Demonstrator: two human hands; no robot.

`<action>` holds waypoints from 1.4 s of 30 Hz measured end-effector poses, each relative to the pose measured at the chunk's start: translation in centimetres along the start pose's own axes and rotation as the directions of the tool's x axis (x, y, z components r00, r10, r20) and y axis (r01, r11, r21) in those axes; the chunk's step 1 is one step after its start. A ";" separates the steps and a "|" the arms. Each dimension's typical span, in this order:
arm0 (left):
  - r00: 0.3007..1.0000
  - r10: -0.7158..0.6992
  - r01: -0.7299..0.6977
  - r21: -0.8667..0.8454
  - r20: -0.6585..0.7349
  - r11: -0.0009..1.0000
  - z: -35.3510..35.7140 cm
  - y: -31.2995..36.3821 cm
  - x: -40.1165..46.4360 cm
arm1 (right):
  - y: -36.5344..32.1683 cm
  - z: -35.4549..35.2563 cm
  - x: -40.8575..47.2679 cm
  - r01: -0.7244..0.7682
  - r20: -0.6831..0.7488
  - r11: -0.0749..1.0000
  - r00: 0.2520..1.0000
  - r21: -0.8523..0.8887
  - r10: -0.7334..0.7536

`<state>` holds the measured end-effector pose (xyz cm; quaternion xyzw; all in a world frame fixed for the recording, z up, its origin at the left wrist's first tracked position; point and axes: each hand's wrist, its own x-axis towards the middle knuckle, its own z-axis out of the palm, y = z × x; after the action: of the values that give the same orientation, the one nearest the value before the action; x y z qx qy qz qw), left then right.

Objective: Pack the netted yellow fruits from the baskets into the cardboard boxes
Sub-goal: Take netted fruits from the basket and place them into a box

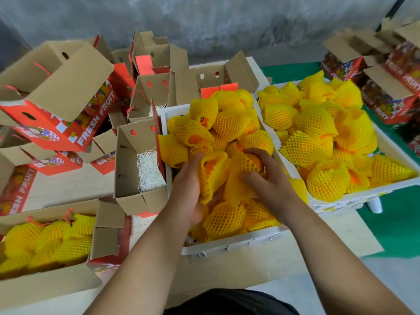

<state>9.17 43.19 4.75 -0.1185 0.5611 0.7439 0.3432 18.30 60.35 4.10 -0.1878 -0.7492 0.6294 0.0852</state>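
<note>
Netted fruits [223,218] between open boxes [138,164]

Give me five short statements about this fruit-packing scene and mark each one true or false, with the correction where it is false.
1. Both hands are in the nearer white basket of netted fruits. True.
2. The right hand grips an empty cardboard box. False: it curls round a netted fruit in the basket.
3. The open box with white shredded padding holds no fruit yet. True, as far as its visible part shows.
4. The box at lower left is empty. False: netted fruits fill it.
5. The left hand holds a netted fruit. True.
</note>
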 end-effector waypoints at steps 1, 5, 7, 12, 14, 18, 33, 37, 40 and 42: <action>1.000 0.017 -0.017 -0.016 -0.011 1.000 0.0 -0.2 0.2 | 0.1 0.4 0.1 -0.058 0.016 0.995 0.998 0.075 0.057; 0.995 0.051 -0.061 -0.127 -0.081 0.990 -0.3 -0.5 0.6 | 0.3 0.9 0.3 -0.101 -0.026 0.993 0.994 0.058 0.103; 0.994 0.019 -0.037 -0.167 -0.106 0.985 -0.5 -0.5 0.8 | 0.4 0.8 0.6 -0.059 -0.068 0.990 0.996 -0.126 0.050; 0.987 0.027 -0.055 -0.176 -0.157 0.983 0.3 -0.8 0.9 | 0.3 2.3 0.8 -0.076 -0.082 0.673 0.996 -0.736 0.022; 0.981 0.089 -0.120 -0.183 -0.170 0.976 1.0 -1.1 0.8 | -0.2 3.5 -0.1 0.006 -0.062 0.766 0.996 -0.643 -0.060; 0.978 0.125 -0.163 -0.233 -0.167 0.959 1.5 -1.7 0.4 | -0.3 5.0 -0.8 0.081 0.095 0.789 0.995 -0.609 -0.029; 0.818 0.575 -0.479 0.529 -0.021 0.701 0.3 -3.8 -1.2 | -0.5 0.5 0.3 0.304 0.441 0.572 0.890 -0.762 0.114; 0.536 0.741 -0.739 0.650 0.405 0.179 -2.4 -4.0 -1.5 | -0.2 1.1 0.2 0.256 0.325 0.757 0.944 -0.601 -0.060; 0.686 0.517 -0.713 0.615 0.512 0.337 -3.5 -3.3 -1.3 | -0.6 1.4 -0.3 0.145 0.146 0.896 0.985 -0.420 -0.091; 0.729 0.548 -0.666 0.607 0.410 0.433 -3.8 -3.3 -1.0 | -1.0 1.6 -0.3 0.093 0.129 0.951 0.990 -0.295 -0.057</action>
<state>11.23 39.80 1.54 0.2928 0.7818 0.5394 0.1103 17.80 58.61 4.77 -0.1323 -0.8464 0.5146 0.0349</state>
